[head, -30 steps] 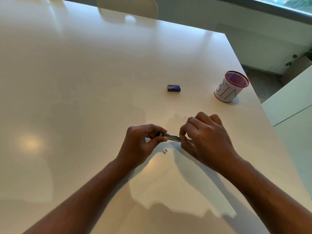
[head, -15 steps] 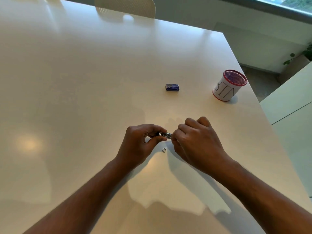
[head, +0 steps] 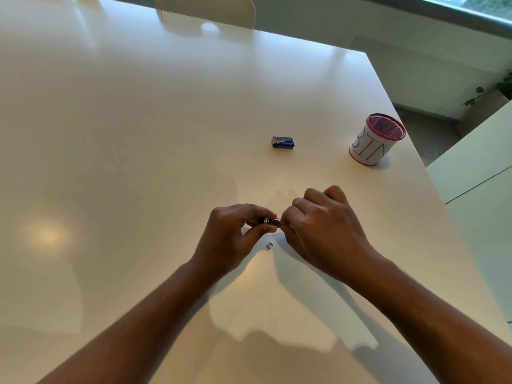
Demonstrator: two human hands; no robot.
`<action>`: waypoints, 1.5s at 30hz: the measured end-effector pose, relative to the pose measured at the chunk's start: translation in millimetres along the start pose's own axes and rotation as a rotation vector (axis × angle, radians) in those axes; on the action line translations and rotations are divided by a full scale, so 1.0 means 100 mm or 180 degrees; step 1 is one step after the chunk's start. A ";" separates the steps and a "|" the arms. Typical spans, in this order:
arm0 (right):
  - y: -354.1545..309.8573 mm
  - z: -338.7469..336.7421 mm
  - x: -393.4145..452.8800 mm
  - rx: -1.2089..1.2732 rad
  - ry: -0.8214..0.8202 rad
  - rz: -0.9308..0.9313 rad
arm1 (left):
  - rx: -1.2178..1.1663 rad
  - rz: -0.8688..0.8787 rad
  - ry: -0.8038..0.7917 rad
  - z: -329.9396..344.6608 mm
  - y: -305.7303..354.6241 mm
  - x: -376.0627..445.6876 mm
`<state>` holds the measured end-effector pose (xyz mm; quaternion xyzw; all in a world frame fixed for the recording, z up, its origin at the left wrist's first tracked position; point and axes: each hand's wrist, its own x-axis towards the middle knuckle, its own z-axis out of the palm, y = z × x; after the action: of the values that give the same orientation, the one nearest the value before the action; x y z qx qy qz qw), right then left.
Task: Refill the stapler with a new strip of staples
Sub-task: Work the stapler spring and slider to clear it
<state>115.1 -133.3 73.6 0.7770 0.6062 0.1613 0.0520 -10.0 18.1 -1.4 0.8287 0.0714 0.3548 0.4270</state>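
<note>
A small metal stapler [head: 270,221] shows between my two hands, just above the white table [head: 138,134]; most of it is hidden by fingers. My left hand [head: 235,234] pinches its left end between thumb and curled fingers. My right hand [head: 318,228] curls around the right part, its fingertips meeting the metal. The strip of staples cannot be made out inside the hands. A short loose piece of staples [head: 269,245] lies on the table just below the stapler. The blue staple box [head: 282,142] lies farther back.
A white mesh cup with a red rim, marked BIN [head: 374,142], stands at the right near the table's edge. A chair back [head: 205,9] shows at the far side. The table's right edge runs diagonally past my right arm.
My right hand has slid left along the stapler toward my left hand, covering the long metal part that showed before. The left hand has stayed in place.
</note>
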 end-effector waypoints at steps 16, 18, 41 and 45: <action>0.04 -0.10 0.01 0.0052 -0.0071 0.0188 | -0.0027 -0.0025 0.0067 0.00 0.00 0.02; 0.00 -0.08 0.03 0.0082 -0.0187 0.0144 | 0.0021 0.0013 0.0051 0.00 0.00 0.01; 0.08 -0.06 -0.02 0.0229 -0.0210 0.0645 | -0.0129 -0.0150 0.0197 0.00 0.01 0.01; 0.14 0.04 -0.10 0.0878 0.0020 0.0939 | -0.0628 -0.0662 0.0282 -0.01 0.01 0.01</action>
<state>127.0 -145.8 71.6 0.8567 0.5023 0.0850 -0.0810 -10.3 18.7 0.0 0.7543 0.1404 0.3502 0.5372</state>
